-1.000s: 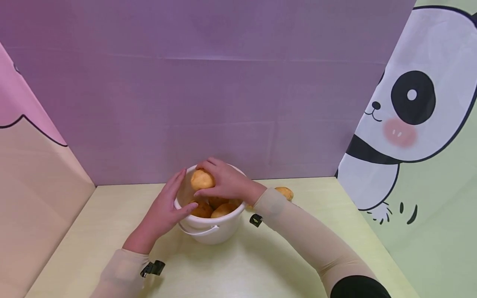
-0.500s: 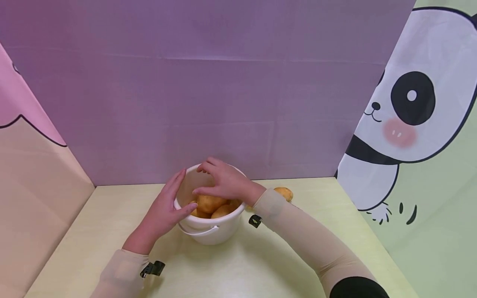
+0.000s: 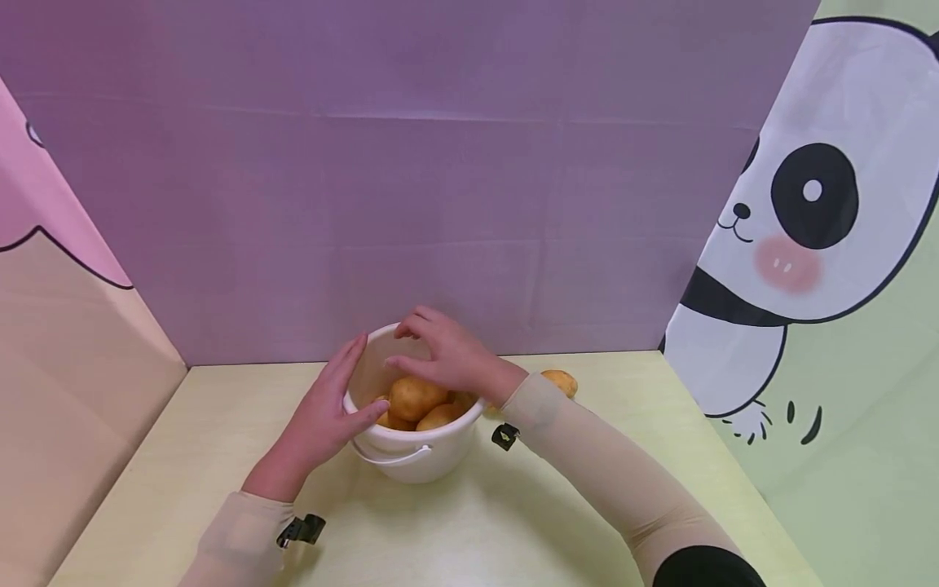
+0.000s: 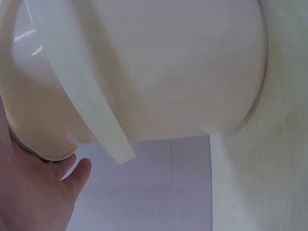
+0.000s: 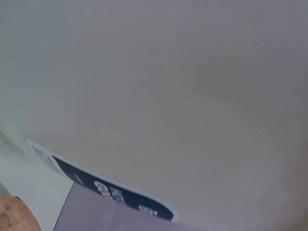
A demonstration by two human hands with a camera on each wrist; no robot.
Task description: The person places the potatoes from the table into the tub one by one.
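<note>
A white bucket (image 3: 433, 465) stands upright on the table with several potatoes (image 3: 416, 398) inside. My left hand (image 3: 323, 420) holds its left rim, thumb over the inner edge and fingers along the outside. In the left wrist view, the bucket's wall (image 4: 192, 72) and pale handle (image 4: 91, 101) fill much of the picture, with the hand (image 4: 33, 192) at the rim. Above the bucket's right side hovers my right hand (image 3: 455, 355), nothing in its loosely bent fingers. The right wrist view shows the bucket's wall (image 5: 168, 96) close up; that hand is out of its sight.
Behind the right forearm, a potato (image 3: 561, 381) lies on the pale table (image 3: 411, 538), near its back edge. A purple backdrop (image 3: 440, 163) rises right behind the bucket. The bucket carries a dark blue label (image 5: 110, 187). Printed panels flank the table left and right.
The right hand let go of a potato, which dropped onto the others in the bucket. Since then that hand has shifted slightly right and up. The left hand has stayed on the rim.
</note>
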